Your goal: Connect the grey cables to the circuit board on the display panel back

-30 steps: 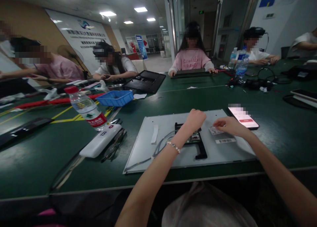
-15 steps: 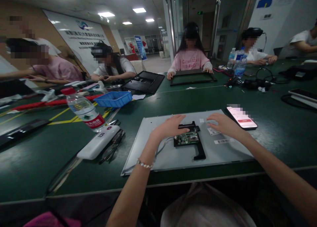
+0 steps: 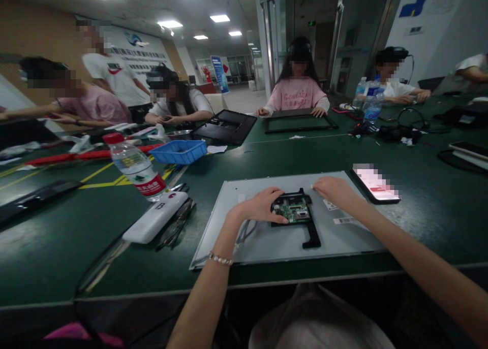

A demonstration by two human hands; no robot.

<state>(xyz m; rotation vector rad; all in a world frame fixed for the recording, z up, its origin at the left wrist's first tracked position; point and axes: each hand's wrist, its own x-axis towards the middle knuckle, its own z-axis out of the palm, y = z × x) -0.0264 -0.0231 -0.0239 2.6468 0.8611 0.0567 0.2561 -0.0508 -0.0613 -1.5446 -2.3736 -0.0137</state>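
Observation:
A green circuit board sits in a black bracket, on the back of a flat grey display panel. My left hand is at the board's left end, its fingers at the far corner and thumb at the near edge, gripping it. Grey cables come out from under that hand. To the right of the bracket, the fingers of my right hand are pinched together close above the panel; what is between them, if anything, is too small to tell. A barcode label lies below the right hand.
Right of the panel lies a lit phone. On the left are a water bottle, a white power bank, glasses and a blue tray. Across the table a person holds a black frame.
My left hand has lowered onto the board's left end, its thumb shifting to the near edge. The right hand's spread fingers have closed into a pinch, lower and nearer the bracket.

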